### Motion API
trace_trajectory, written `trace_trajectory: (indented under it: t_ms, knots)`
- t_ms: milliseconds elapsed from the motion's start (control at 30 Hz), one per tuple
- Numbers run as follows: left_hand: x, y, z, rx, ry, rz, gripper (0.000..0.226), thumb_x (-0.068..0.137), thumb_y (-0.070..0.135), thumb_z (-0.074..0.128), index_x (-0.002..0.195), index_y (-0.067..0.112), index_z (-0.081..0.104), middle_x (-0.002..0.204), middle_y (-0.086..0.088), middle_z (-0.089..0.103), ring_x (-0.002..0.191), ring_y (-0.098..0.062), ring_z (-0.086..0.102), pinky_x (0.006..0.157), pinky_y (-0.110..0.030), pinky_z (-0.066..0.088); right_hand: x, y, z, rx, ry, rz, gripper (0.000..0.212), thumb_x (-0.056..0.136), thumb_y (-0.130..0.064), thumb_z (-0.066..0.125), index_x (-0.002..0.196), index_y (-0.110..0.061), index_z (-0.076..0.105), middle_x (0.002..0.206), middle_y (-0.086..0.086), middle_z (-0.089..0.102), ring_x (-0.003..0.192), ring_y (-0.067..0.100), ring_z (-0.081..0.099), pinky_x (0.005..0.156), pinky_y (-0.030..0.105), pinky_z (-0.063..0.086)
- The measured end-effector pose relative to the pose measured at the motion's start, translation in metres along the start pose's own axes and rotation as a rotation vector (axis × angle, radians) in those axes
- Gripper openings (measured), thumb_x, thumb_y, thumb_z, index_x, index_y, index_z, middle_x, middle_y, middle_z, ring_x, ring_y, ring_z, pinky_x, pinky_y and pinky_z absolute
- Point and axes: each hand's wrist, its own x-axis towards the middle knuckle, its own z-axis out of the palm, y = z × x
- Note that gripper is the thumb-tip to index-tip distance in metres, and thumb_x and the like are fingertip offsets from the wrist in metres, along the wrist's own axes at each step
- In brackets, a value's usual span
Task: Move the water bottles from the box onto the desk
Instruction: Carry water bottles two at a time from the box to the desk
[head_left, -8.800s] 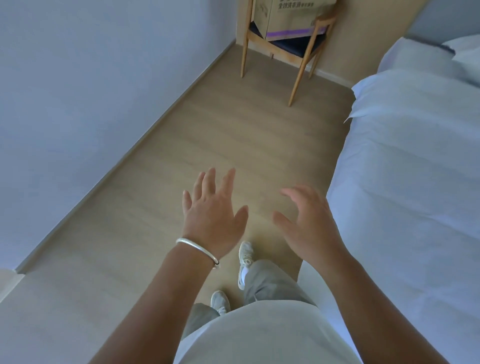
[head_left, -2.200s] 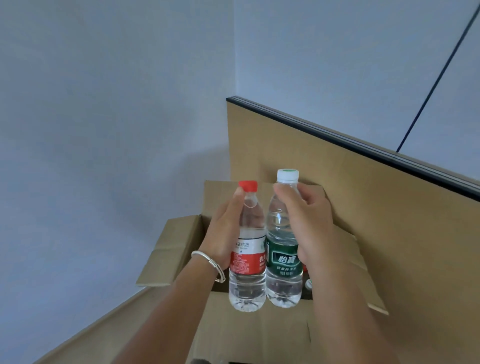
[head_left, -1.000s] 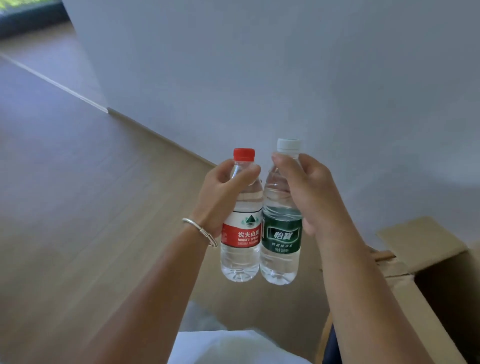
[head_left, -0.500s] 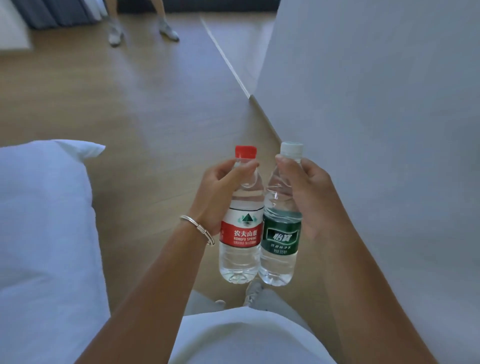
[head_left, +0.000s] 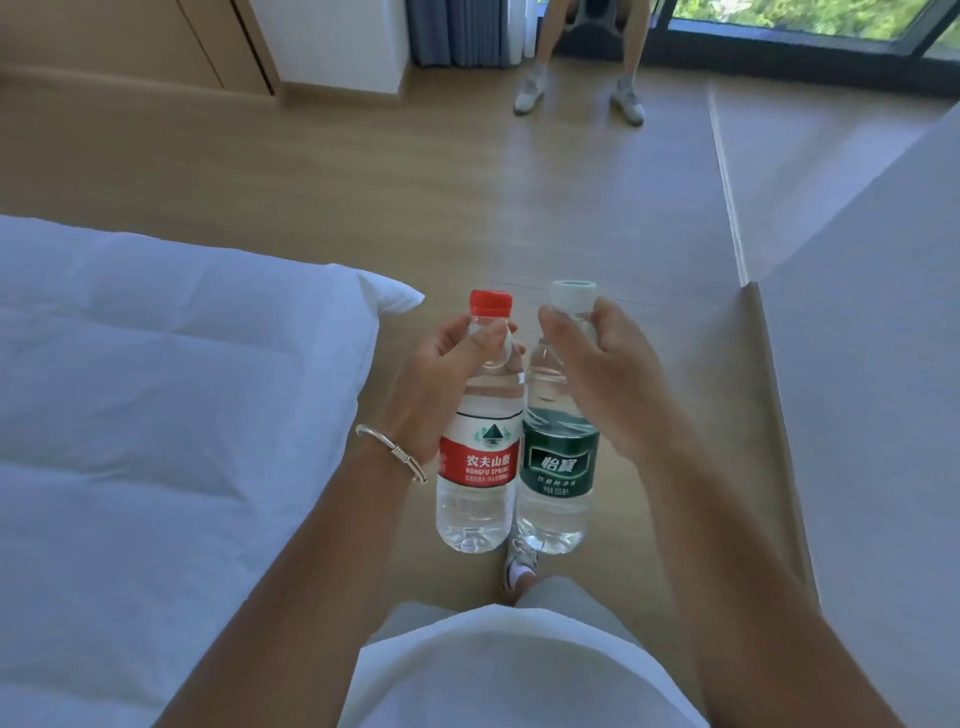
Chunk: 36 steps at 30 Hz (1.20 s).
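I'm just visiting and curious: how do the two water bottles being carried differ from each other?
The red-label bottle has a red cap and a red and white label; the green-label bottle has a white cap and a dark green label. The left hand grips the red-label bottle, while the right hand grips the green-label bottle. Both are clear, upright, side by side, held near the neck above the floor.
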Motion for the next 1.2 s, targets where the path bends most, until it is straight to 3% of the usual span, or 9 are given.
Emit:
trace_trajectory:
  t_ms: [133, 267, 367, 600, 867, 1000, 1200]
  knots:
    - [0.056, 0.035, 0.012, 0.044, 0.119, 0.028, 0.021, 0.087, 0.033, 0.062, 0.089, 0.014, 0.071, 0.092, -0.017, 0.07, 0.093, -0.044, 0.066, 0.09, -0.056, 0.051, 0.07, -0.025, -0.011, -0.013, -0.054, -0.06, 0.019, 0.095, -0.043, 0.052, 0.094, -0.026, 0.059, 0.083, -0.006, 0.069, 0.08, 0.012, 0.066, 0.073, 0.036, 0.053]
    - [0.103, 0.055, 0.022, 0.017, 0.206, 0.05, 0.017, 0.096, 0.019, 0.056, 0.092, 0.007, 0.066, 0.083, -0.011, 0.068, 0.081, -0.027, 0.067, 0.08, -0.043, 0.055, 0.127, -0.047, -0.019, -0.076, -0.092, -0.127, 0.02, 0.095, -0.043, 0.051, 0.097, -0.024, 0.059, 0.084, -0.007, 0.068, 0.08, 0.009, 0.063, 0.069, 0.031, 0.048]
    - [0.132, 0.066, 0.024, -0.015, 0.244, 0.039, 0.017, 0.096, 0.017, 0.054, 0.095, 0.004, 0.065, 0.084, -0.011, 0.068, 0.081, -0.022, 0.068, 0.074, -0.038, 0.057, 0.161, -0.058, -0.019, -0.1, -0.107, -0.156, 0.021, 0.095, -0.043, 0.051, 0.096, -0.022, 0.059, 0.083, -0.005, 0.067, 0.078, 0.01, 0.062, 0.067, 0.032, 0.047]
    - [0.219, 0.088, 0.003, -0.054, 0.267, 0.032, 0.024, 0.081, 0.029, 0.059, 0.091, 0.008, 0.064, 0.084, -0.009, 0.07, 0.088, -0.023, 0.071, 0.08, -0.044, 0.056, 0.253, -0.08, 0.0, -0.114, -0.146, -0.166, 0.021, 0.093, -0.044, 0.053, 0.093, -0.024, 0.059, 0.081, -0.005, 0.068, 0.079, 0.013, 0.065, 0.075, 0.041, 0.054]
    - [0.357, 0.134, -0.063, -0.08, 0.358, 0.123, 0.022, 0.081, 0.028, 0.059, 0.085, 0.008, 0.067, 0.082, -0.012, 0.067, 0.081, -0.029, 0.065, 0.087, -0.053, 0.053, 0.401, -0.147, 0.056, -0.23, -0.217, -0.261, 0.019, 0.095, -0.038, 0.052, 0.087, -0.023, 0.059, 0.066, -0.012, 0.064, 0.063, -0.003, 0.058, 0.057, 0.022, 0.042]
    - [0.413, 0.157, -0.104, -0.106, 0.406, 0.128, 0.019, 0.081, 0.03, 0.06, 0.082, 0.013, 0.069, 0.082, -0.011, 0.068, 0.079, -0.027, 0.064, 0.084, -0.049, 0.052, 0.463, -0.181, 0.093, -0.267, -0.283, -0.282, 0.02, 0.095, -0.038, 0.052, 0.089, -0.02, 0.06, 0.07, -0.01, 0.067, 0.072, 0.006, 0.064, 0.069, 0.034, 0.053]
    - [0.475, 0.187, -0.151, -0.113, 0.47, 0.162, 0.018, 0.085, 0.027, 0.059, 0.083, 0.012, 0.068, 0.081, -0.01, 0.068, 0.079, -0.026, 0.064, 0.079, -0.042, 0.053, 0.538, -0.218, 0.14, -0.281, -0.358, -0.321, 0.023, 0.093, -0.041, 0.051, 0.087, -0.02, 0.06, 0.075, -0.006, 0.069, 0.076, 0.015, 0.066, 0.075, 0.045, 0.056]
